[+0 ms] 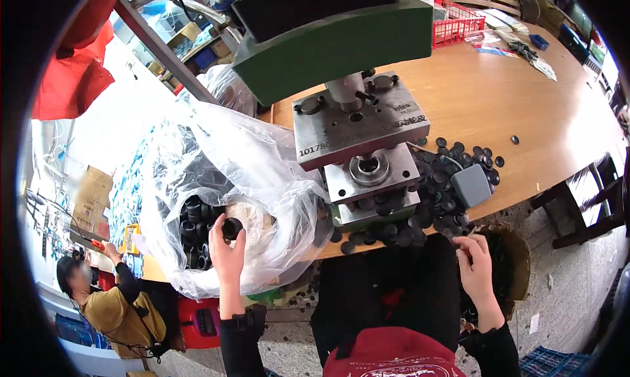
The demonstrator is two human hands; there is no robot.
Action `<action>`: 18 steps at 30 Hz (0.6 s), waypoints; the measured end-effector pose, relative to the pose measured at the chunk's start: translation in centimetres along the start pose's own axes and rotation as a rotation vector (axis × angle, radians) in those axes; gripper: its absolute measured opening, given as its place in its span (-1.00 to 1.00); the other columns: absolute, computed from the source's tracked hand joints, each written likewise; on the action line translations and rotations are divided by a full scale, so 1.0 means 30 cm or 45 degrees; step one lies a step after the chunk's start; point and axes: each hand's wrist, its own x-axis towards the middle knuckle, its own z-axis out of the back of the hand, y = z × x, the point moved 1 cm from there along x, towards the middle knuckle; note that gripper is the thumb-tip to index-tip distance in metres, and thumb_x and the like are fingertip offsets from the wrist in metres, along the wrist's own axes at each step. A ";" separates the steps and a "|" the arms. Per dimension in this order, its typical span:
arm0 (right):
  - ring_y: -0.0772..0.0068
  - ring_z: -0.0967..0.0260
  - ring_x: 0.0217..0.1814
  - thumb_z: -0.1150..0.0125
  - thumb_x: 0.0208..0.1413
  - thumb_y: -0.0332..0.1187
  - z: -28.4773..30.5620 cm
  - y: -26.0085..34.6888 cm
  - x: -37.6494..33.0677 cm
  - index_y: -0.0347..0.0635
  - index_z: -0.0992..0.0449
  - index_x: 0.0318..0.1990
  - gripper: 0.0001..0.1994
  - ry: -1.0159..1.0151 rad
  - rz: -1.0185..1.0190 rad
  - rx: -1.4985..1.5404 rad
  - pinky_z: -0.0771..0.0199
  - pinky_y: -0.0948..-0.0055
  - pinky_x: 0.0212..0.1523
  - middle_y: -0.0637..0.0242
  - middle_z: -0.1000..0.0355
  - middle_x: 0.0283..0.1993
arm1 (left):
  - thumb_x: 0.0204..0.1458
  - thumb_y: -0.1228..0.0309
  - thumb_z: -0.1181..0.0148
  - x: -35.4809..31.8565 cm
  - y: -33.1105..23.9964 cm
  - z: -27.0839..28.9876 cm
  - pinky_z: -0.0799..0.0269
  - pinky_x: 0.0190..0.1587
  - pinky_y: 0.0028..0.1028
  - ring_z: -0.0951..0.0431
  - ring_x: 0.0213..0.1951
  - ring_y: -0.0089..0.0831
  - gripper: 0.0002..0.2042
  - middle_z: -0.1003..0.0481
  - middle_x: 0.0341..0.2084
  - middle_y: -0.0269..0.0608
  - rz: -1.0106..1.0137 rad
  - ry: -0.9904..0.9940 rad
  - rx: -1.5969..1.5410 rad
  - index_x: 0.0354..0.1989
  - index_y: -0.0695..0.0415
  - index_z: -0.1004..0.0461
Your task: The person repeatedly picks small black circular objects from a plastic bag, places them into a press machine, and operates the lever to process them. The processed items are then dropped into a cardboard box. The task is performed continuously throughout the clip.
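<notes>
Left hand (pixel 228 249) raised at the mouth of the clear plastic bag (pixel 216 173), fingers pinched round a black rubber part (pixel 231 228), right hand (pixel 476 262) lowered beside the press die (pixel 367 160), fingers curled on a thin stick (pixel 462 238), grip unclear, loose black discs (pixel 453 173) on the wooden table (pixel 525 108).

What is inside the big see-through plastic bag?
The plastic bag holds black round parts. The left hand holds one at its opening. Crinkled plastic hides how many lie deeper.
</notes>
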 end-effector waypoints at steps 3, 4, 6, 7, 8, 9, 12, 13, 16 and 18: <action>0.53 -0.31 -0.40 -0.20 0.11 -0.57 0.007 0.004 0.017 -0.26 -0.53 -0.17 -0.86 -0.025 -0.072 0.138 -0.35 0.55 -0.34 0.33 -0.34 -0.38 | -0.10 0.61 -0.34 -0.075 -0.178 0.037 -0.43 -0.04 -0.49 -0.51 -0.11 -0.45 -0.43 -0.47 -0.10 -0.12 0.242 0.201 -0.677 0.16 0.28 -0.30; 0.61 -0.27 -0.41 -0.15 0.17 -0.56 0.006 -0.003 0.019 -0.29 -0.51 -0.15 -0.88 0.049 -0.313 0.280 -0.35 0.58 -0.34 0.39 -0.34 -0.38 | -0.13 0.62 -0.37 -0.106 -0.250 0.049 -0.45 -0.01 -0.46 -0.48 -0.02 -0.43 -0.42 -0.42 -0.01 -0.11 0.090 0.407 -0.720 0.14 0.30 -0.33; 0.65 -0.26 -0.39 -0.13 0.20 -0.54 -0.009 -0.008 0.027 -0.30 -0.51 -0.14 -0.88 0.011 -0.382 0.418 -0.35 0.61 -0.33 0.41 -0.34 -0.38 | -0.15 0.55 -0.43 -0.140 -0.385 0.009 -0.41 0.10 -0.42 -0.46 0.04 -0.35 -0.45 -0.33 0.08 -0.09 -0.304 0.479 -0.667 0.10 0.25 -0.43; 0.67 -0.26 -0.38 -0.12 0.21 -0.53 -0.018 -0.008 0.034 -0.31 -0.50 -0.13 -0.88 -0.006 -0.392 0.491 -0.35 0.63 -0.33 0.42 -0.34 -0.38 | -0.16 0.50 -0.46 -0.132 -0.438 -0.033 -0.44 0.04 -0.43 -0.49 -0.01 -0.36 -0.44 -0.40 -0.02 -0.10 -0.309 0.492 -0.689 0.09 0.24 -0.45; 0.66 -0.25 -0.37 -0.11 0.21 -0.54 -0.037 -0.001 0.041 -0.29 -0.50 -0.11 -0.87 -0.075 -0.312 0.532 -0.35 0.63 -0.32 0.41 -0.33 -0.38 | -0.16 0.46 -0.46 -0.097 -0.479 -0.080 -0.46 -0.04 -0.43 -0.53 -0.08 -0.37 -0.43 -0.46 -0.12 -0.12 -0.346 0.485 -0.676 0.10 0.25 -0.43; 0.68 -0.24 -0.39 -0.11 0.21 -0.51 -0.043 0.008 0.046 -0.29 -0.48 -0.11 -0.86 -0.109 -0.283 0.446 -0.30 0.63 -0.36 0.44 -0.32 -0.39 | -0.13 0.50 -0.45 -0.072 -0.512 -0.121 -0.45 0.03 -0.46 -0.52 -0.06 -0.42 -0.39 -0.45 -0.04 -0.09 -0.397 0.491 -0.651 0.15 0.33 -0.36; 0.62 -0.23 -0.34 -0.25 0.11 -0.53 -0.038 0.046 0.038 -0.27 -0.40 -0.26 -0.87 -0.075 -0.416 0.384 -0.29 0.62 -0.28 0.44 -0.27 -0.39 | -0.14 0.29 -0.47 -0.018 -0.602 -0.243 -0.47 -0.10 -0.33 -0.55 -0.17 -0.29 -0.42 -0.53 -0.14 -0.05 -0.383 0.359 -0.691 0.08 0.22 -0.41; 0.63 -0.20 -0.37 -0.23 0.12 -0.54 -0.030 0.053 0.040 -0.25 -0.37 -0.30 -0.88 -0.108 -0.448 0.216 -0.29 0.59 -0.31 0.46 -0.26 -0.39 | -0.13 0.31 -0.45 -0.010 -0.619 -0.261 -0.45 -0.07 -0.29 -0.54 -0.15 -0.18 -0.44 -0.52 -0.17 0.00 -0.343 0.386 -0.881 0.06 0.23 -0.41; 0.24 -0.43 -0.22 -0.25 0.20 -0.18 0.037 0.054 0.012 -0.29 -0.53 -0.10 -0.68 -0.061 -0.198 -0.018 -0.46 0.33 -0.16 0.13 -0.51 -0.20 | -0.22 0.43 -0.43 0.025 -0.653 -0.303 -0.34 0.05 -0.27 -0.44 -0.02 -0.03 -0.47 -0.44 -0.10 0.11 -0.308 0.400 -0.962 -0.01 0.26 -0.41; 0.21 -0.42 -0.19 -0.26 0.19 -0.17 0.064 0.028 0.010 -0.34 -0.53 -0.10 -0.65 -0.048 -0.225 0.021 -0.45 0.31 -0.11 0.08 -0.51 -0.14 | -0.27 0.45 -0.42 0.047 -0.661 -0.334 -0.31 0.09 -0.27 -0.42 -0.01 0.01 -0.41 -0.43 -0.10 0.14 -0.309 0.485 -1.039 0.02 0.29 -0.37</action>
